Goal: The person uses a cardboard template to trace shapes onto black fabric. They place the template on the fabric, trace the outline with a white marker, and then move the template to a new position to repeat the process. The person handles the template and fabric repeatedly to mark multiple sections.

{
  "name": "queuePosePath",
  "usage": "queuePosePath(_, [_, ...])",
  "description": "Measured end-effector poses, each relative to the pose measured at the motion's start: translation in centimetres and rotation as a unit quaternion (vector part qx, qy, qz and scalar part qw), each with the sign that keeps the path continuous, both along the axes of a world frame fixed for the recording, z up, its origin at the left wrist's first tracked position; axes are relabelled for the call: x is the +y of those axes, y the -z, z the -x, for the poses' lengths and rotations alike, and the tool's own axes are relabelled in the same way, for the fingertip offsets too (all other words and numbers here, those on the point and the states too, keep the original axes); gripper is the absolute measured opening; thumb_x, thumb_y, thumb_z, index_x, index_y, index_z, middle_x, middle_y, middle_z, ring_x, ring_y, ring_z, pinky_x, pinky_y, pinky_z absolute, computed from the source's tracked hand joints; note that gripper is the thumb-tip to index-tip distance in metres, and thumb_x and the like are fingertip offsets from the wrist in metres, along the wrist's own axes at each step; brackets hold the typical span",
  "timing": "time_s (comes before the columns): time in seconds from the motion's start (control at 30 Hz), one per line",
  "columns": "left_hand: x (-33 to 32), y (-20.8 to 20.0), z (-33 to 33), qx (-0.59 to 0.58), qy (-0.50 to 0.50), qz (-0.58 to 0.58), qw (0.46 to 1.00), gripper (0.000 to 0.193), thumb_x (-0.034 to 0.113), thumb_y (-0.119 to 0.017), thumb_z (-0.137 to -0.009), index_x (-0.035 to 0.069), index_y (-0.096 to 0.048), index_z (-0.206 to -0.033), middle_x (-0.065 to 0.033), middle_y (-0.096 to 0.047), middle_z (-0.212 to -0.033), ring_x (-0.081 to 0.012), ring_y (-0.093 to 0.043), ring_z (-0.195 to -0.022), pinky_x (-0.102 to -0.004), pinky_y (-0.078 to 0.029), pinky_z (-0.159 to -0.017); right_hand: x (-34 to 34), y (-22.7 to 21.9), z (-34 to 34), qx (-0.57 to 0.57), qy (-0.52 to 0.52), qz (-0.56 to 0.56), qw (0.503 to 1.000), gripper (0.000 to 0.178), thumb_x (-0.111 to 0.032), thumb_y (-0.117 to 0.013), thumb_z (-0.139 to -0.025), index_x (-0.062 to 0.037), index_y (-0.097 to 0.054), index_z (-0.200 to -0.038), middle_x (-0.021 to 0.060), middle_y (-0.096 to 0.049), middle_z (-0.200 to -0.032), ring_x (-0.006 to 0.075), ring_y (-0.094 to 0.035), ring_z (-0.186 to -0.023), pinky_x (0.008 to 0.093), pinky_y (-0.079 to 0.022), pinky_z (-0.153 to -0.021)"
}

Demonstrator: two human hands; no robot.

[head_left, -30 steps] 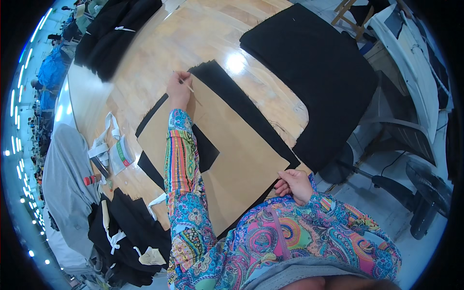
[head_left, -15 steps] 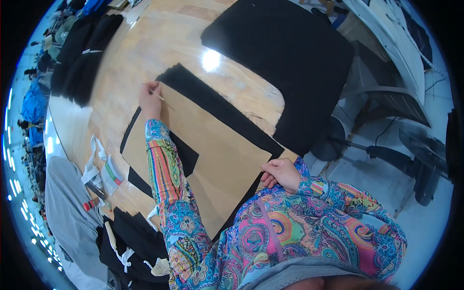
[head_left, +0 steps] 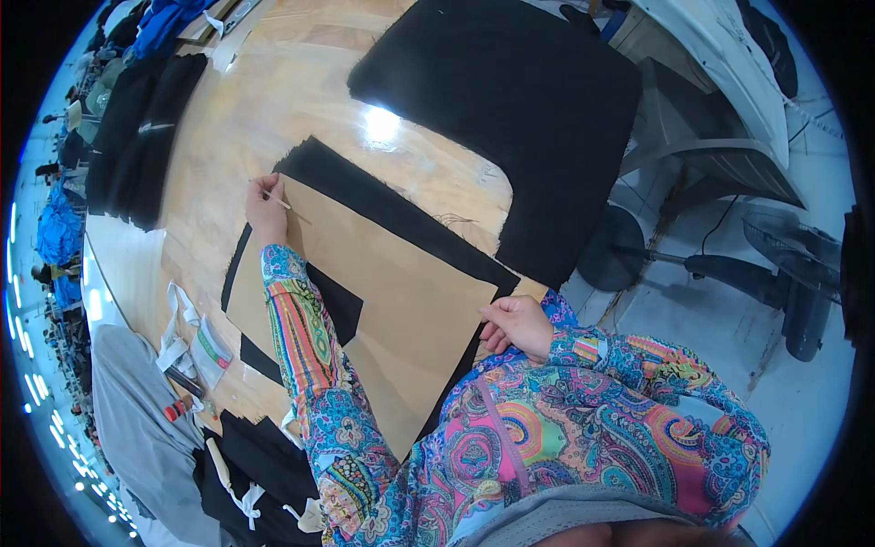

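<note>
A large tan paper pattern (head_left: 401, 301) lies over black fabric (head_left: 383, 205), which shows along its edges and through a notch at its left. At the pattern's far left corner is my left hand (head_left: 267, 211), its fingers closed round a slim pale stick (head_left: 276, 200), with the fingertips against the corner. My right hand (head_left: 519, 326) pinches the pattern's near right corner, thumb against the curled fingers. Whether it also grips the fabric underneath is hidden.
A big black fabric piece (head_left: 510, 100) covers the table's far right. Black fabric stacks (head_left: 146, 137) lie far left. White straps (head_left: 173, 333), a small packet (head_left: 211, 354) and grey cloth (head_left: 137, 419) lie at the left. A fan (head_left: 784, 273) and grey chair (head_left: 720, 164) stand right.
The whole view has shifted slightly, so the table and pattern sit a little further left. Both hands keep their places at the same pattern corners.
</note>
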State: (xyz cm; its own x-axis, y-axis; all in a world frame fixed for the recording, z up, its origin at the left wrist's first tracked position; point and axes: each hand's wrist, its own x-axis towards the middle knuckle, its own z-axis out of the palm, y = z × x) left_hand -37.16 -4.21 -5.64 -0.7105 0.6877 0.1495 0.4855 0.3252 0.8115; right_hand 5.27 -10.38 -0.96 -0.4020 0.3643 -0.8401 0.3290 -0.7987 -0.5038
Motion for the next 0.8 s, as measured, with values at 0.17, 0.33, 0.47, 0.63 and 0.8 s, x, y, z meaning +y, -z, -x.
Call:
queuePosePath(0.17, [0.0, -0.3, -0.2, 0.006, -0.004, -0.001, 1.000, 0.009, 0.008, -0.064, -0.080, 0.004, -0.061, -0.088, -0.0026, -0.063, -0.083, -0.0116, -0.053, -0.076, -0.0268, -0.044, -0.072, -0.1, -0.3, 0.0, -0.003, 0.014, -0.002, 1.000, 0.027, -0.025, -0.055, -0.090, 0.0012, -0.057, -0.084, 0.0103, -0.060, -0.067, 0.0162, -0.061, -0.054, 0.0245, -0.048, -0.045])
queuePosePath(0.33, [-0.1, -0.6, -0.5, 0.004, -0.002, -0.008, 1.000, 0.008, 0.008, -0.064, -0.080, 0.003, -0.061, -0.086, -0.0032, -0.063, -0.084, -0.0122, -0.054, -0.077, -0.0270, -0.045, -0.073, -0.2, -0.2, -0.1, 0.004, 0.023, -0.009, 1.000, 0.027, -0.025, -0.055, -0.090, 0.0015, -0.056, -0.084, 0.0104, -0.060, -0.066, 0.0163, -0.060, -0.052, 0.0244, -0.048, -0.044])
queuePosePath(0.47, [0.1, -0.9, -0.7, 0.009, -0.010, 0.009, 1.000, 0.009, 0.008, -0.064, -0.080, 0.003, -0.061, -0.086, -0.0041, -0.064, -0.085, -0.0131, -0.056, -0.079, -0.0276, -0.045, -0.074, -0.1, 0.0, -0.1, 0.005, 0.026, -0.010, 1.000, 0.027, -0.024, -0.054, -0.091, 0.0021, -0.056, -0.084, 0.0107, -0.060, -0.066, 0.0164, -0.060, -0.052, 0.0246, -0.048, -0.043])
queuePosePath(0.63, [0.1, -0.4, -0.3, 0.025, -0.009, 0.003, 1.000, 0.009, 0.008, -0.065, -0.079, 0.003, -0.061, -0.086, -0.0053, -0.064, -0.085, -0.0143, -0.057, -0.079, -0.0284, -0.046, -0.075, -0.1, 0.2, -0.1, 0.001, 0.023, -0.007, 1.000, 0.029, -0.025, -0.053, -0.091, 0.0034, -0.056, -0.084, 0.0114, -0.060, -0.066, 0.0167, -0.060, -0.051, 0.0251, -0.048, -0.043])
queuePosePath(0.8, [-0.2, 0.3, 0.3, 0.011, -0.009, -0.007, 1.000, 0.010, 0.009, -0.065, -0.079, 0.004, -0.062, -0.086, -0.0051, -0.064, -0.083, -0.0150, -0.057, -0.077, -0.0293, -0.046, -0.072, 0.0, 0.2, 0.0, -0.016, 0.002, -0.007, 1.000, 0.034, -0.028, -0.053, -0.090, 0.0052, -0.057, -0.083, 0.0125, -0.061, -0.067, 0.0173, -0.060, -0.052, 0.0260, -0.049, -0.044])
